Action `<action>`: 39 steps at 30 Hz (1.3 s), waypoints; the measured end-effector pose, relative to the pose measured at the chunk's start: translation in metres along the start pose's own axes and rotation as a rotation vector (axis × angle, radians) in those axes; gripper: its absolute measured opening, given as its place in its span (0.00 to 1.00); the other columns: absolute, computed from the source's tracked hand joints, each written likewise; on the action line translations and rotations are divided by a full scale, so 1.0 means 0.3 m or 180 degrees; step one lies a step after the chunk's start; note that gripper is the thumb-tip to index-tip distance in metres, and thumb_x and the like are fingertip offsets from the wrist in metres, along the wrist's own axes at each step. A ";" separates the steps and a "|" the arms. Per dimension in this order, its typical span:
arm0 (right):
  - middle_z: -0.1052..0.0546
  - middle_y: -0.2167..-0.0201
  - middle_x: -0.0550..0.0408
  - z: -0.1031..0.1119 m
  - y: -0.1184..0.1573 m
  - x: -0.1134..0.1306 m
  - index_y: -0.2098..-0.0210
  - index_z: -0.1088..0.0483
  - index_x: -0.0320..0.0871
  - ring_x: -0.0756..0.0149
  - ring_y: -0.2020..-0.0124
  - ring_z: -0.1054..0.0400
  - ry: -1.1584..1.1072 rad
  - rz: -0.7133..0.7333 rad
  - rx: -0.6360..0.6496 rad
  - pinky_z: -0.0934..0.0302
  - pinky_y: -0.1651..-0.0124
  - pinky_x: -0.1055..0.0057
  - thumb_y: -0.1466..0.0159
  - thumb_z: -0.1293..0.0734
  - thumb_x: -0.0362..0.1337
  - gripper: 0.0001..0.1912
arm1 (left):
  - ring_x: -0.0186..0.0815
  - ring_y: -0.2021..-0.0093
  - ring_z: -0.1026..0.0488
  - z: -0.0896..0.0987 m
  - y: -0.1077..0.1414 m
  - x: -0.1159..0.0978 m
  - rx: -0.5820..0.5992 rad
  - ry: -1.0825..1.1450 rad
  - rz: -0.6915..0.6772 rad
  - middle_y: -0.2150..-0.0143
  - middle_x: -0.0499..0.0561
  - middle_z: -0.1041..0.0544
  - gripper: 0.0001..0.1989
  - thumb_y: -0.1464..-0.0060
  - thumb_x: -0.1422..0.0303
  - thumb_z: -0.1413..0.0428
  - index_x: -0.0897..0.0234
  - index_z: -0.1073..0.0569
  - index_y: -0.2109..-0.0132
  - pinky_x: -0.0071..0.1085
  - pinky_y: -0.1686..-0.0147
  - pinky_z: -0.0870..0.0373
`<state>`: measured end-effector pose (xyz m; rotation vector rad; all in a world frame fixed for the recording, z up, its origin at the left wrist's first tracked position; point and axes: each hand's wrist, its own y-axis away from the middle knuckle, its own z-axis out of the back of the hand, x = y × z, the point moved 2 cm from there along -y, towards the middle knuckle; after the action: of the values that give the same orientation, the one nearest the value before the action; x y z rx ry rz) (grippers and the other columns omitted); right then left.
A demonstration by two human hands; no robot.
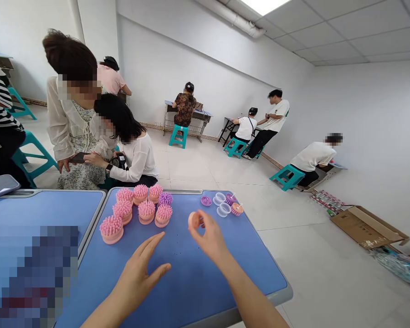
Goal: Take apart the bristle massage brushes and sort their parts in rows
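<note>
A white-walled, tiled room spreads across the upper half of the frame, with other people working at desks along the far wall. At upper left, a person in a floral dress [75, 155] stands beside a seated person in a white blouse [136, 159]. At lower right lies an open cardboard box [369, 226] (its flaps folded outward).

In the foreground, a blue folding desk [253, 259] carries the work, with a second blue desk [44, 209] just to its left. Five pink bristled brushes [123, 212] and a purple bristled brush [165, 198] are clustered on its upper left. Two clear plastic rings [223, 209] and a small purple disc [206, 201] lie toward the upper right.

The right hand [208, 239] pinches a small peach-coloured round piece [193, 220] between thumb and fingertips, above the middle of the desk. The left hand [136, 278] is open and empty, its fingers spread just above the blue surface.

The peach piece looks light and smooth, so its rim seems the surest hold. The brushes look soft on top, and are probably best taken by their firmer bases.
</note>
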<state>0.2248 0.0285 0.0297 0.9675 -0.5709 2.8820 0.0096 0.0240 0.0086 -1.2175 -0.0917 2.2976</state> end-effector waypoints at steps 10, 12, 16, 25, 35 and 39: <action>0.27 0.61 0.40 -0.004 -0.128 -0.227 0.54 0.33 0.37 0.51 0.57 0.35 0.1452 -0.0438 -0.0072 0.42 0.58 0.61 0.41 0.39 0.37 0.17 | 0.40 0.54 0.26 -0.006 0.002 0.014 -0.0156 0.0042 -0.0010 0.53 0.51 0.23 0.23 0.49 0.64 0.47 0.54 0.37 0.45 0.34 0.55 0.29; 0.27 0.61 0.39 -0.012 -0.126 -0.233 0.54 0.33 0.35 0.50 0.57 0.34 0.1511 -0.0481 -0.0025 0.41 0.59 0.60 0.41 0.40 0.37 0.18 | 0.39 0.54 0.26 -0.006 0.003 0.013 -0.0131 0.0042 0.0004 0.54 0.50 0.23 0.23 0.49 0.64 0.47 0.54 0.38 0.45 0.34 0.55 0.29; 0.29 0.59 0.37 -0.022 -0.126 -0.246 0.51 0.35 0.33 0.49 0.58 0.34 0.1502 -0.0552 -0.0001 0.40 0.60 0.60 0.39 0.41 0.38 0.20 | 0.39 0.54 0.26 -0.002 0.002 0.010 -0.0053 0.0045 0.0014 0.54 0.50 0.23 0.22 0.49 0.64 0.48 0.54 0.37 0.45 0.33 0.56 0.28; 0.34 0.50 0.38 -0.008 -0.106 -0.217 0.49 0.37 0.36 0.52 0.53 0.36 0.1071 -0.0380 -0.0313 0.39 0.57 0.58 0.39 0.44 0.39 0.21 | 0.39 0.55 0.26 0.005 0.000 -0.006 0.0009 0.0033 -0.0019 0.54 0.51 0.23 0.19 0.48 0.63 0.48 0.55 0.34 0.48 0.30 0.59 0.27; 0.25 0.67 0.52 -0.081 -0.035 -0.001 0.62 0.29 0.43 0.68 0.73 0.33 0.0023 0.0292 0.0285 0.37 0.67 0.70 0.41 0.42 0.34 0.12 | 0.39 0.55 0.26 0.007 -0.007 -0.011 0.0028 -0.0011 -0.0082 0.54 0.51 0.23 0.15 0.48 0.62 0.49 0.56 0.28 0.53 0.31 0.55 0.29; 0.27 0.73 0.56 -0.117 -0.028 0.075 0.67 0.30 0.43 0.71 0.76 0.35 -0.0337 0.0337 0.0529 0.39 0.70 0.73 0.42 0.41 0.34 0.08 | 0.35 0.65 0.25 0.015 -0.008 -0.023 0.0040 0.0095 -0.0060 0.61 0.50 0.22 0.12 0.47 0.65 0.51 0.57 0.26 0.57 0.27 0.63 0.28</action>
<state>0.1878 0.0474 0.0199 1.1516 -0.4053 3.0263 0.0101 0.0235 0.0171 -1.2390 -0.0777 2.2598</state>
